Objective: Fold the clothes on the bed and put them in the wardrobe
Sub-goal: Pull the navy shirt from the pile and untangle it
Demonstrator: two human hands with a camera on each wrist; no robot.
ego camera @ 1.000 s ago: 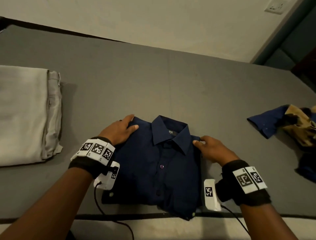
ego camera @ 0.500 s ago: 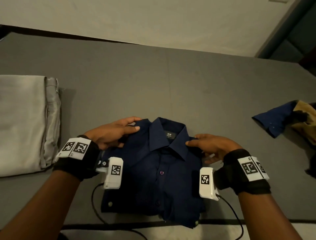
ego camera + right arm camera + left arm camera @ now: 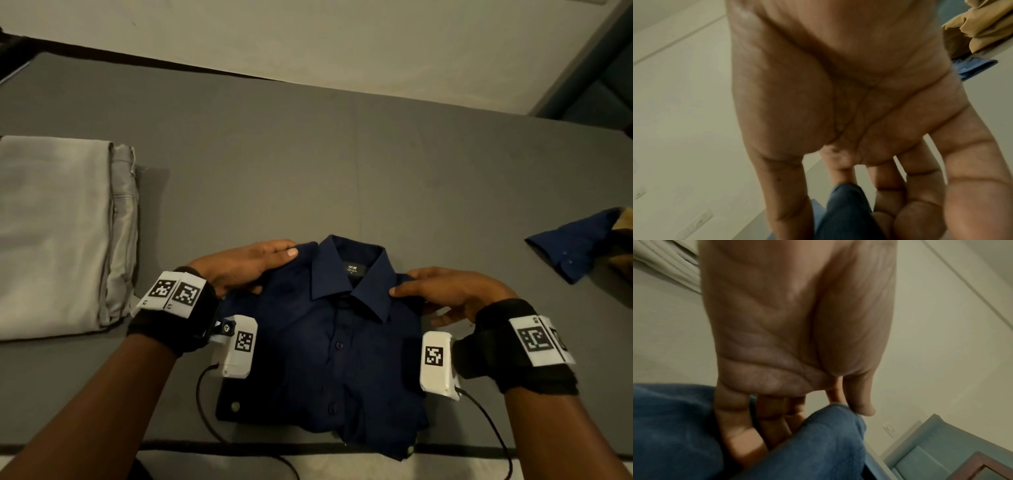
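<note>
Gripping the folded navy shirt at its two shoulders, the person's left hand has its thumb lying on top of the cloth and its fingers tucked beneath the edge, while the right hand does the same on the other side, thumb above and fingers curled under a pinched ridge of fabric. The shirt is a smooth, matte woven piece folded into a neat rectangle, its stiff pointed collar uppermost with a small dark label inside and a row of round buttons running down the placket. It lies on the bed, a flat grey surface with a fine, even texture, close to the bed's near edge. Left of the shirt, well apart, sits a folded pair of pale grey trousers, thick and layered at the fold. Right of the shirt, at the edge of the head view, lies a crumpled heap of clothes, blue cloth and tan cloth tangled together. Beyond the shirt, a plain pale wall runs along the bed's far side.
</note>
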